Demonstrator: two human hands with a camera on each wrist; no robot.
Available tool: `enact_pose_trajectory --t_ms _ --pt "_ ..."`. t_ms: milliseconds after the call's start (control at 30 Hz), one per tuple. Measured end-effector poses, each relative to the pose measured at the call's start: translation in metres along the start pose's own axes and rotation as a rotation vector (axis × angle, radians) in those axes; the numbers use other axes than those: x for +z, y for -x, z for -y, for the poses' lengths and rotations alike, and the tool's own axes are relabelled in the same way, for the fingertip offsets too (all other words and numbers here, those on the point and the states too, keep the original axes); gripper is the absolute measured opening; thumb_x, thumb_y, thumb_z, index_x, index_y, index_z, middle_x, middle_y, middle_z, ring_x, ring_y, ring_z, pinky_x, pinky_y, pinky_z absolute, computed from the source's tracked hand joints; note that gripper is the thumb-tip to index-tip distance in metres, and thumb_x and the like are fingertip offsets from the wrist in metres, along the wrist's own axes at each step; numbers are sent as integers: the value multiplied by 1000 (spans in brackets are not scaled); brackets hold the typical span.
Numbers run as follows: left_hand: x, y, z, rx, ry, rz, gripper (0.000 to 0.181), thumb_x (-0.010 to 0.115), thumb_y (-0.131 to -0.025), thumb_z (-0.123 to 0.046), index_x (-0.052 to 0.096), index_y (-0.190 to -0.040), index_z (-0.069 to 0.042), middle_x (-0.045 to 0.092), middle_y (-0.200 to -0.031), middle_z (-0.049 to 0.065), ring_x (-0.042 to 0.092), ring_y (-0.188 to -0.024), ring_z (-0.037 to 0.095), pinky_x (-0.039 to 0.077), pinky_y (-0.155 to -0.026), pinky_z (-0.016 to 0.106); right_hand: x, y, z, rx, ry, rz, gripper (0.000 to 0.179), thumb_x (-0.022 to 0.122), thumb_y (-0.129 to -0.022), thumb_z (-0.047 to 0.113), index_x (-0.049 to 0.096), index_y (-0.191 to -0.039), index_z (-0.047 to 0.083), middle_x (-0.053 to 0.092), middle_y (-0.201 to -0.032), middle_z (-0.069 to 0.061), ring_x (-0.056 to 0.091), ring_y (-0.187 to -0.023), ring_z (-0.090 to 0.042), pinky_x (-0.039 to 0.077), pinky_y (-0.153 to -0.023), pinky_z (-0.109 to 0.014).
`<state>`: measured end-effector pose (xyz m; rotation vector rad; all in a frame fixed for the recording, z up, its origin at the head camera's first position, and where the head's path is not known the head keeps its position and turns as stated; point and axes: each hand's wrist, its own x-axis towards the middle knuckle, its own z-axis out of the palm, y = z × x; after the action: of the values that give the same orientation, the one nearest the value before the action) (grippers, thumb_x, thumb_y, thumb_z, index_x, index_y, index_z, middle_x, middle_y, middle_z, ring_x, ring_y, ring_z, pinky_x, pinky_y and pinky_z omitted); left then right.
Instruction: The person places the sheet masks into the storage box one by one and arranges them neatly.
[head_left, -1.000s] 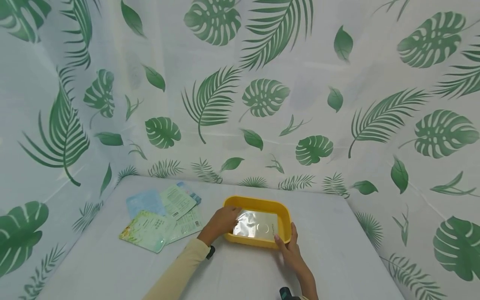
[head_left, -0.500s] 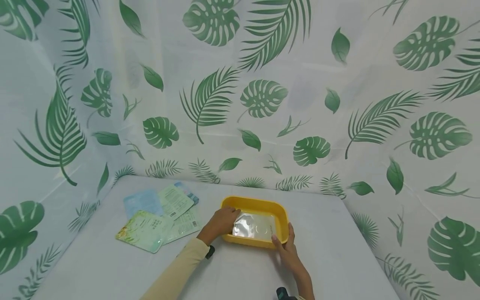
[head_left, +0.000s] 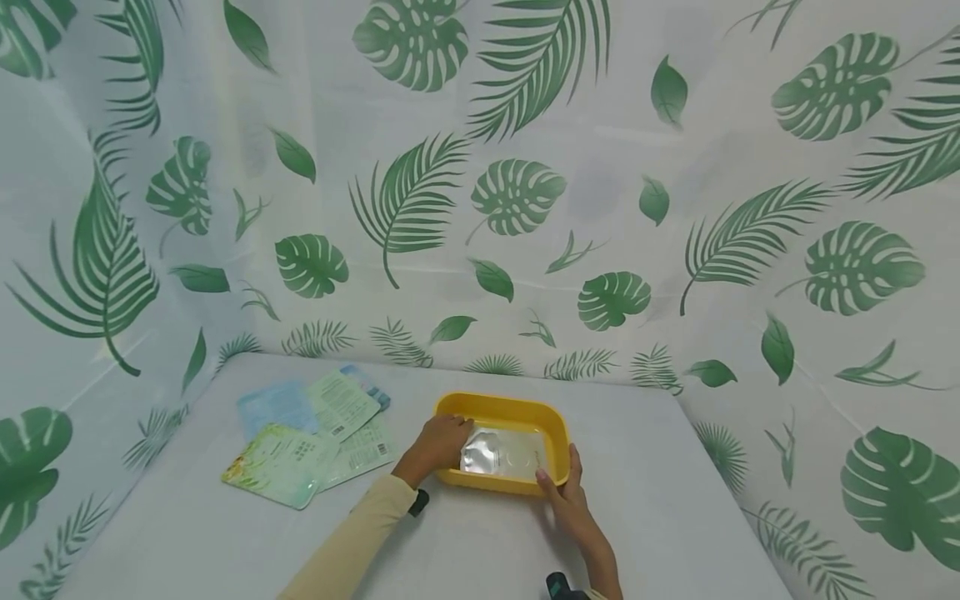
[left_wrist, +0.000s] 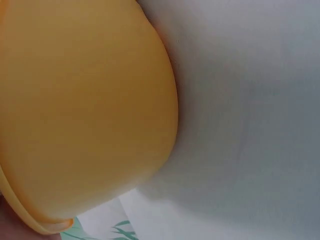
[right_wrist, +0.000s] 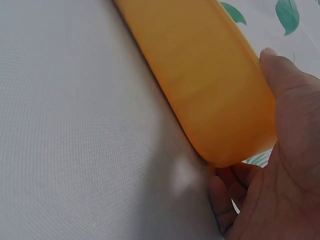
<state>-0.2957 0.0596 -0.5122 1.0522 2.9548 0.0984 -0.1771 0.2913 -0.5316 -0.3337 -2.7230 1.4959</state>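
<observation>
A yellow plastic tray point(head_left: 491, 482) sits on the white table. Inside it lies a silvery, pale sheet mask sachet point(head_left: 517, 450), face up and shiny at its left part. My left hand point(head_left: 441, 442) reaches over the tray's left side, its fingers curled at the sachet's left end and gripping it there; the thumb is hidden. My right hand point(head_left: 567, 500) holds the tray's near right corner, thumb on the rim and fingers around the outside. In the right wrist view that hand point(right_wrist: 295, 135) wraps the corner, fingertips low by the table. The left wrist view shows only the tray's outer wall point(left_wrist: 100, 100).
To the left, several sheet mask sachets overlap on the table: a green floral one point(head_left: 281, 462), a pale blue one point(head_left: 273, 406), light green ones point(head_left: 341, 404) and a blue one point(head_left: 372, 385) behind. A leaf-printed curtain point(head_left: 480, 250) stands behind the table and along its sides.
The sachet has sunk slightly and lies flatter inside the tray. Both hands keep their places at the tray; the whole head view has shifted a little.
</observation>
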Motion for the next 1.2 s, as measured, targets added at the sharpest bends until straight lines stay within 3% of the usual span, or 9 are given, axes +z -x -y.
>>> enact_pose_trajectory --t_ms 233,567,867,1200 --pt "0 -1 -5 -47 -56 28 49 70 -88 -28 59 -131 -7 66 -118 5 60 -104 19 48 -94 33 0 0 -2 0 -10 16 88 51 -99 41 -10 -155 11 10 -158 -33 17 -144 -51 16 -115 -62" --pt "-1 2 -9 -66 -71 -22 40 72 -85 -25 64 -120 -9 64 -104 4 59 -96 18 48 -85 31 1 0 -5 -6 -40 21 88 52 -100 39 -11 -155 11 8 -160 -30 17 -146 -48 17 -116 -59" --pt "-7 6 -13 -70 -76 -32 38 72 -86 -25 65 -119 -11 63 -104 3 58 -98 18 47 -84 30 0 1 -3 -9 -44 26 87 51 -100 38 -11 -155 11 9 -160 -30 18 -146 -47 16 -116 -59" --pt "-3 6 -13 -73 -50 -20 44 71 -87 -25 61 -127 -14 65 -118 4 59 -109 20 46 -93 33 0 1 -2 -11 -46 21 87 51 -100 38 -11 -154 10 9 -159 -31 17 -146 -48 16 -117 -58"
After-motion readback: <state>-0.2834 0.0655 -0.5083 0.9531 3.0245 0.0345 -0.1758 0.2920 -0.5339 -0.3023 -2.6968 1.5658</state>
